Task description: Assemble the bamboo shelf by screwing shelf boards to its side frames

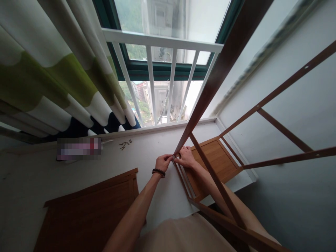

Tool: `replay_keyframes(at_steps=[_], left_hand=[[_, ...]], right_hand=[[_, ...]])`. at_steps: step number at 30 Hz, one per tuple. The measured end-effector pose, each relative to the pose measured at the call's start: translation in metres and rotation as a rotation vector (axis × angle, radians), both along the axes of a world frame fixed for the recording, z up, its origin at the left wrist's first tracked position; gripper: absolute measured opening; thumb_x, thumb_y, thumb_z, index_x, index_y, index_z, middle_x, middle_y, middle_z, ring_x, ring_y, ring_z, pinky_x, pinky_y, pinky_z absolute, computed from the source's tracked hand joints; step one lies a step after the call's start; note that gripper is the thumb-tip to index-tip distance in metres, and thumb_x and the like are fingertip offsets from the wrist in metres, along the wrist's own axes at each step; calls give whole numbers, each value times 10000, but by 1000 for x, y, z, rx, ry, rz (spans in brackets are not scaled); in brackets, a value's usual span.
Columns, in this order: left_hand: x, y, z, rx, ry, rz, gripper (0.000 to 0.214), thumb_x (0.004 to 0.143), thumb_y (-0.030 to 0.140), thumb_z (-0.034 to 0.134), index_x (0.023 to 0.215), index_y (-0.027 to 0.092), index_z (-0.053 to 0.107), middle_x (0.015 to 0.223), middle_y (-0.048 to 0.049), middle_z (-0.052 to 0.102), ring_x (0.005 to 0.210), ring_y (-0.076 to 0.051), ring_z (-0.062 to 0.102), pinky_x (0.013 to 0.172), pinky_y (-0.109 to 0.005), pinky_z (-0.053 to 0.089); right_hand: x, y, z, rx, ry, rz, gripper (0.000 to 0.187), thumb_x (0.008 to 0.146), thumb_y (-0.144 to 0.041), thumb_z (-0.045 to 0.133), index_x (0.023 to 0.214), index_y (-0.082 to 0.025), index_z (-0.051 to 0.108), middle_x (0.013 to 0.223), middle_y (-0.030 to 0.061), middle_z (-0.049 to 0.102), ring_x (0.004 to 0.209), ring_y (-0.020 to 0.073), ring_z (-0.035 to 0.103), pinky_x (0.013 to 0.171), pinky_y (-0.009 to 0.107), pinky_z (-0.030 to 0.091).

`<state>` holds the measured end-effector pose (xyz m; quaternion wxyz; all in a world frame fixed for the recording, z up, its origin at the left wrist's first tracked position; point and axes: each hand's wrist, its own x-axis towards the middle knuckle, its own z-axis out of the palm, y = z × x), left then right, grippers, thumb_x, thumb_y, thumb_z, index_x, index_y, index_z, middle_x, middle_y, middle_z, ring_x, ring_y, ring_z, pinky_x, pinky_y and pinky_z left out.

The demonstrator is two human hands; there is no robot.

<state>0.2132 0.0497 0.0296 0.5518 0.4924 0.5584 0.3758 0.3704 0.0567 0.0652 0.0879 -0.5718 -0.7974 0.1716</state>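
Observation:
A brown wooden shelf frame (207, 91) stands tilted on the white ledge, its long post running down to both hands. At the foot of that post, my left hand (164, 163) pinches with thumb and fingers; whatever lies between the fingertips is too small to make out. My right hand (187, 157) is closed on the frame's lower corner from the other side, with part of its grip hidden by the post. Below the right forearm lies a lighter wooden shelf panel (220, 157), set between the frame's sides. Slim rails (185, 180) run along the panel's near side.
Several small screws or bolts (126, 144) lie on the white ledge (157, 140). A separate wooden panel (97, 206) rests at lower left. Beyond are a blurred pink package (78, 149), a curtain (60, 70), white window railing (172, 84) and, at right, a wall (296, 133).

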Motion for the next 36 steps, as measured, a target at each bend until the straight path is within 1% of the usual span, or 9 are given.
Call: replay_keyframes(at_steps=[4,9,16,19,25,27,29,32,36], left_hand=[[-3,-2,-10,-330,-281,27,298,638,358,679,825,128,643,770,-67,677,660,-121,614,599,-230,490],[-7,-3,-12,-602,-250,-66,450,587,545,658,687,110,606,692,-59,642,493,-58,516,398,-157,353],[-15,16,3,-791,-354,-142,314,531,358,766,656,98,643,688,-64,653,537,-68,559,457,-145,432],[-15,21,8,-659,-316,-92,274,486,263,796,652,108,644,694,-68,653,575,-100,581,504,-183,487],[-6,8,2,-8,-119,128,324,461,272,785,692,136,604,647,-2,573,621,-131,577,402,-195,494],[-2,3,-3,28,-148,186,395,488,278,771,816,139,601,690,-9,577,648,-142,582,396,-208,499],[0,1,-7,-46,-184,218,456,495,260,769,889,121,585,732,-33,593,655,-150,586,416,-238,513],[-1,4,-6,-70,-144,160,353,524,240,750,817,109,604,737,-52,609,643,-148,582,449,-249,506],[-3,4,3,288,109,99,95,567,177,692,630,161,622,718,-10,582,641,-112,549,540,-226,480]], right_hand=[[-2,-3,0,33,0,-15,260,762,-431,471,830,-194,553,870,30,578,907,192,456,858,341,209],[-2,-3,-1,59,-17,-21,215,741,-399,491,770,-189,520,834,19,577,876,181,462,855,330,217],[-2,-3,-1,79,-15,-13,219,745,-398,478,759,-184,521,835,25,576,872,181,462,843,329,221],[-2,-3,-1,70,-9,-11,222,747,-402,484,780,-188,530,853,23,580,880,179,465,843,327,221],[-4,-3,3,59,-25,-16,230,743,-410,489,791,-191,541,829,20,577,857,178,466,823,322,228],[-5,-3,4,57,-37,-17,231,745,-411,487,788,-190,540,809,18,574,845,176,466,821,322,228],[-5,-4,4,62,-41,-18,224,741,-406,495,780,-190,541,796,15,572,833,173,465,819,321,228],[-5,-4,3,75,-40,-24,228,737,-412,503,768,-189,542,783,13,571,813,170,463,814,322,232],[-5,-4,1,80,-46,-29,275,758,-453,471,758,-188,542,776,15,570,796,165,463,816,323,235]])
